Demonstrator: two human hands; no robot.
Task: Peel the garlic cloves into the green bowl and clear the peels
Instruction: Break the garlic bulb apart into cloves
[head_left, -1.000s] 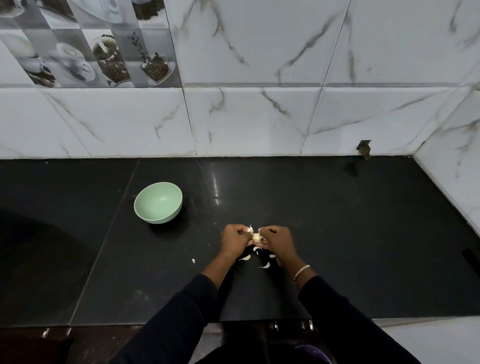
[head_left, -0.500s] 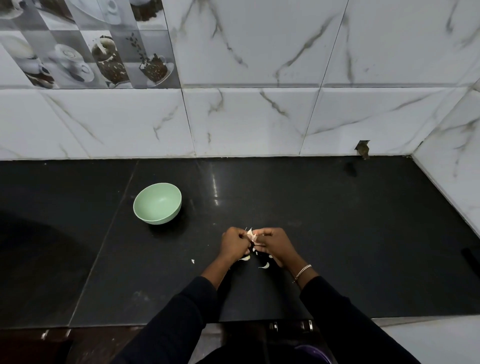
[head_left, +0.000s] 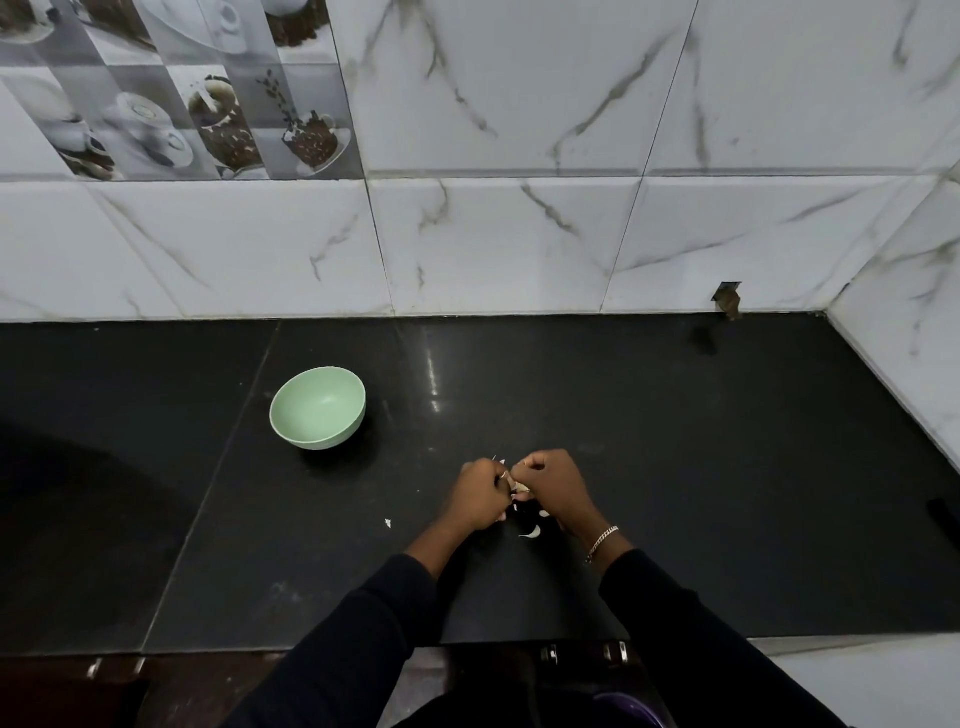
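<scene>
Above the counter (head_left: 675, 467), left hand (head_left: 478, 496) and right hand (head_left: 555, 488) (now closer) still pinch a garlic clove (head_left: 519, 487).

We have a single view, from a camera worn on the person's head. It faces forward and steeply down over the black table (head_left: 701, 467), near enough that both sleeves (head_left: 363, 649) enter from the bottom edge. The left grip (head_left: 475, 501) and right grip (head_left: 558, 488) sit just below centre; the tiled wall (head_left: 519, 234) fills the upper part. Its wide lens bows the table's edges.
</scene>
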